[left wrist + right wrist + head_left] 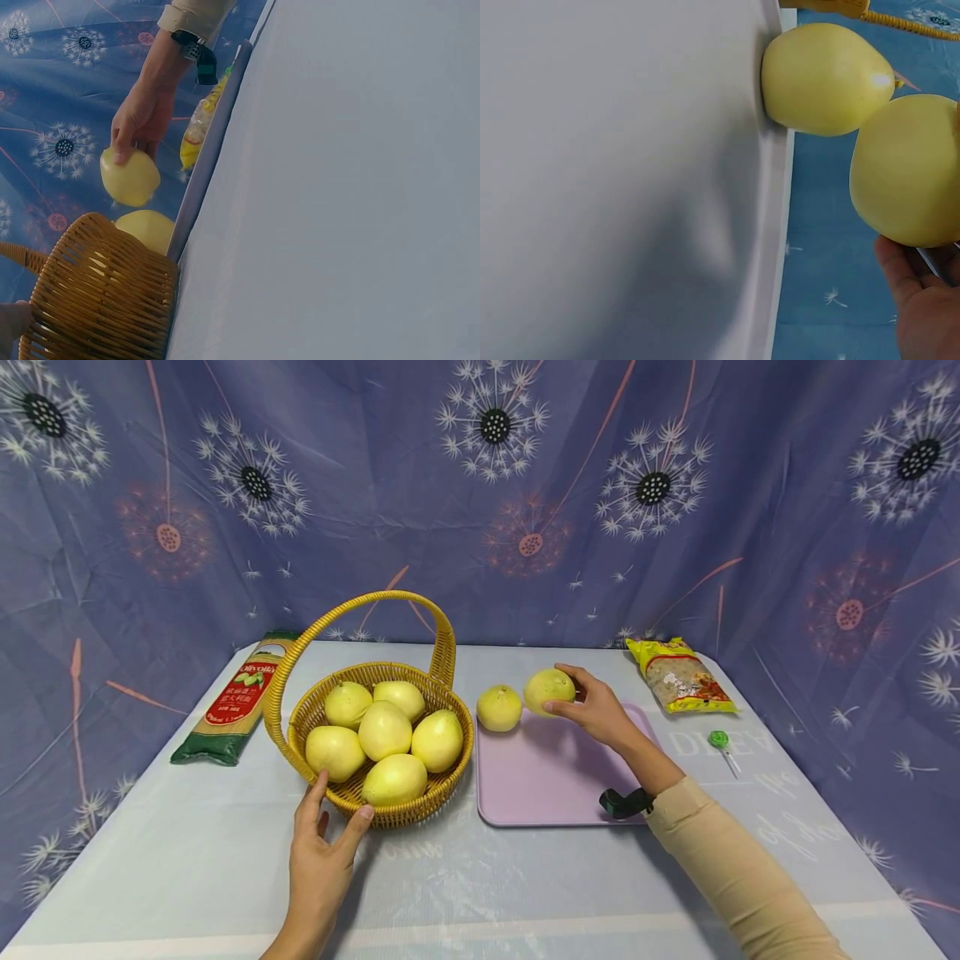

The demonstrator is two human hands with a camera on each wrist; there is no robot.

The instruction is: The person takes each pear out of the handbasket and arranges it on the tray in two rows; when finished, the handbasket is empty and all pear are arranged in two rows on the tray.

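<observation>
My right hand holds a round pale-yellow fruit between thumb and fingers, lifted over the far side of a lilac tray. A second such fruit rests on the tray's far left corner, also seen in the right wrist view, where the held fruit hangs beside it. A wicker basket with a tall handle stands left of the tray with several of the same fruits in it. My left hand touches the basket's near rim with fingers and thumb spread.
A green-and-red pasta bag lies left of the basket. Right of the tray lie a yellow-and-clear food bag and a green lollipop. A purple dandelion-print curtain hangs behind the white table.
</observation>
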